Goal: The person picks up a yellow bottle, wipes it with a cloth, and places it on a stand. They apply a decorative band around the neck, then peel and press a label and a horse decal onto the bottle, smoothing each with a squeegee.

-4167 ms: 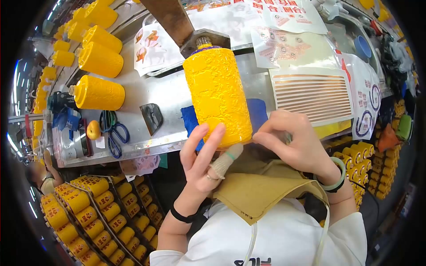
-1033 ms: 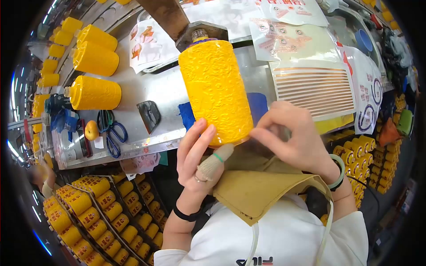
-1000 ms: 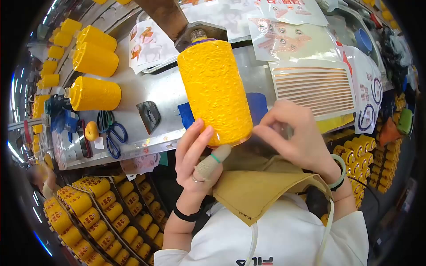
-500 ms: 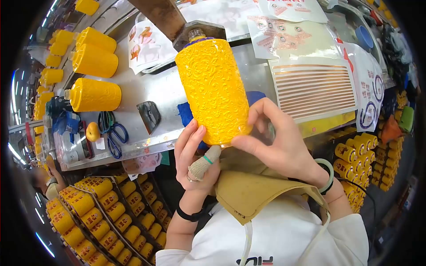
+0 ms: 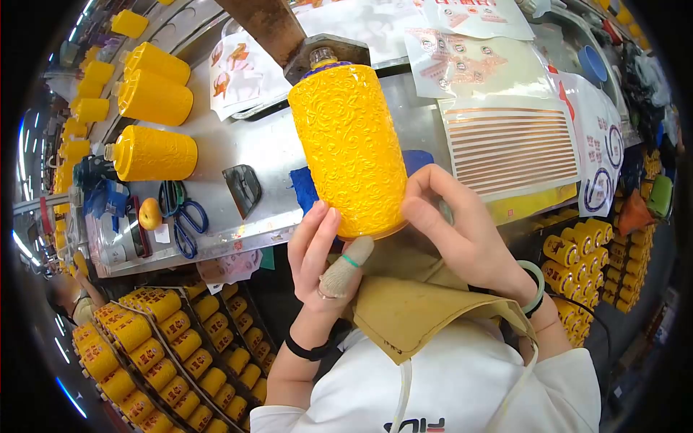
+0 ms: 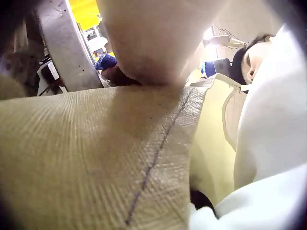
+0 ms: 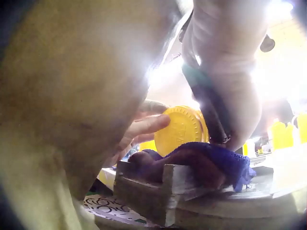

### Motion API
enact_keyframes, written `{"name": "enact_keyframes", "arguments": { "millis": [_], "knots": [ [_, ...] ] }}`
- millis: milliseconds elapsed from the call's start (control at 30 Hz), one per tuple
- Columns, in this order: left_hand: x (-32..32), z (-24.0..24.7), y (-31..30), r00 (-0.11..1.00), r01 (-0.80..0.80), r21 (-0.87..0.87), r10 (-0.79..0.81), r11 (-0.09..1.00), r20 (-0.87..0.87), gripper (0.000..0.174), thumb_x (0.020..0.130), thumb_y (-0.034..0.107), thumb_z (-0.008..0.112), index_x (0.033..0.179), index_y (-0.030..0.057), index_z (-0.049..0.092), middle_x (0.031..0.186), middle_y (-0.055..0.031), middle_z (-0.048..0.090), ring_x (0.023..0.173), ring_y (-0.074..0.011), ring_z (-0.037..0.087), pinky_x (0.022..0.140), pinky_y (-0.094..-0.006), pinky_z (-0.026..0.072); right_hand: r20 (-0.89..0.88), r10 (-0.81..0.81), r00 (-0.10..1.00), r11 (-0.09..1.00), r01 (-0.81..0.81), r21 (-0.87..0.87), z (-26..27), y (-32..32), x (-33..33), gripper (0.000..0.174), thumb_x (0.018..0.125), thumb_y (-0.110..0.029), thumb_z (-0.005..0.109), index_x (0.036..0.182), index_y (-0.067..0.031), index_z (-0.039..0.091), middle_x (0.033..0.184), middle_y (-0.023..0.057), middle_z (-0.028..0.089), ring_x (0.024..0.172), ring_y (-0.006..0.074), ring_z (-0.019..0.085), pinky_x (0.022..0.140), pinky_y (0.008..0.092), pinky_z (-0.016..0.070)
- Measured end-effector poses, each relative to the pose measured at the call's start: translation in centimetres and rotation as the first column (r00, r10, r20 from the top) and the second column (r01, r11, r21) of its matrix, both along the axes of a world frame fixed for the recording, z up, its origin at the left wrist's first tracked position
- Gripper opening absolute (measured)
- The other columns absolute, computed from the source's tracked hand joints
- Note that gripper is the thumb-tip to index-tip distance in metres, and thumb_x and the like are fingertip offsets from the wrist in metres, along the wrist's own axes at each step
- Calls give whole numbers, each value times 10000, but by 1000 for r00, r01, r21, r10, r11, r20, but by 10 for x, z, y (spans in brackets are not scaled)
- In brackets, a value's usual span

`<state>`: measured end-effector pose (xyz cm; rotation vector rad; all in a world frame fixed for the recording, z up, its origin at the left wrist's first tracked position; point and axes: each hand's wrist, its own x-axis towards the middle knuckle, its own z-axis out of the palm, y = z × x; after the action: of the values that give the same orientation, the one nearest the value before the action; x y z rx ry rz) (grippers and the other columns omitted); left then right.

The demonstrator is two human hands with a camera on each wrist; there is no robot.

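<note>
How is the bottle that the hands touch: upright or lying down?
The bottle lies on its side: its neck points at the metal holder, its round base faces sideways.

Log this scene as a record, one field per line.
Main item: embossed yellow bottle, tilted, neck at a metal holder
Left hand: at the bottle's base end, one digit covered, green band round it
Right hand: at the bottle's lower side, thumb and index finger close together
Tools: scissors
Sheets: one with copper-coloured stripes
Fruit: one, yellowish
</note>
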<state>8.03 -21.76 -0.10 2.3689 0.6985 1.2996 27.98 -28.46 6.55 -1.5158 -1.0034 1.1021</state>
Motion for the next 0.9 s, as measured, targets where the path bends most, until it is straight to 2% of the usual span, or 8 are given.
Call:
{"name": "enact_keyframes", "arguments": {
  "millis": [367, 467, 567, 633, 700, 733, 767, 900],
  "knots": [
    [4, 13, 13, 983, 117, 165, -91, 979, -157, 218, 880, 74, 752, 1089, 137, 760, 1343, -198, 632, 1244, -411, 602, 1029, -460, 534, -50, 0, 999, 1000, 0, -14, 3, -3, 2, 218, 1071, -196, 537, 1061, 16, 585, 910, 123, 646, 850, 201, 604, 807, 328, 477],
    [11, 32, 15, 974, 146, 101, -125, 984, -191, 408, 766, -40, 791, 1133, 139, 762, 1356, -149, 634, 1288, -396, 576, 1057, -484, 551, -112, -40, 993, 999, 36, -38, 5, -6, 7, 234, 1085, -213, 508, 1080, 4, 596, 909, 80, 611, 853, 158, 568, 803, 301, 468],
    [11, 32, 15, 980, 171, -50, -176, 984, -97, 459, 792, -72, 775, 1202, 129, 730, 1384, -175, 612, 1291, -400, 578, 1071, -485, 536, -129, -204, 970, 978, 206, 5, 1, -13, 16, 292, 1114, -284, 461, 1090, -35, 610, 900, -13, 545, 840, 72, 487, 761, 226, 423],
    [12, 13, -2, 941, 98, -503, 85, 859, 328, 405, 828, -74, 759, 1185, 114, 739, 1399, -211, 587, 1291, -403, 580, 1075, -483, 528, -122, -301, 946, 950, 308, 50, 2, -19, 28, 343, 1122, -339, 451, 1087, -37, 610, 898, -23, 537, 828, 61, 472, 748, 219, 414],
    [9, 8, -5, 932, 90, -616, 151, 783, 328, 323, 847, -51, 767, 1131, 103, 761, 1403, -242, 567, 1295, -401, 578, 1061, -480, 540, -134, -361, 923, 919, 376, 117, -1, -20, 36, 376, 1122, -374, 448, 1088, -37, 610, 889, -30, 527, 816, 54, 462, 736, 217, 407],
    [4, 5, 0, 985, 6, -317, 49, 948, 167, 322, 835, -54, 769, 1115, 104, 769, 1394, -238, 574, 1294, -400, 579, 1057, -479, 544, -128, -366, 922, 918, 380, 116, -1, -20, 38, 377, 1124, -371, 442, 1091, -35, 609, 884, -32, 521, 814, 56, 463, 736, 220, 408],
    [2, 5, 3, 1000, -10, 30, 11, 999, -26, 320, 823, -57, 770, 1099, 105, 777, 1386, -234, 581, 1293, -399, 580, 1052, -478, 547, -125, -365, 923, 918, 379, 118, 1, -19, 37, 377, 1124, -371, 442, 1091, -35, 609, 884, -32, 521, 814, 56, 463, 736, 220, 408],
    [18, 19, 12, 988, 73, 197, -44, 978, -147, 320, 748, -4, 792, 1034, 139, 796, 1345, -201, 638, 1284, -418, 581, 1025, -471, 559, -163, -233, 959, 958, 255, 128, 7, -5, 8, 371, 1124, -360, 439, 1095, -36, 618, 894, -6, 558, 829, 84, 498, 761, 233, 429]
  ]
}}
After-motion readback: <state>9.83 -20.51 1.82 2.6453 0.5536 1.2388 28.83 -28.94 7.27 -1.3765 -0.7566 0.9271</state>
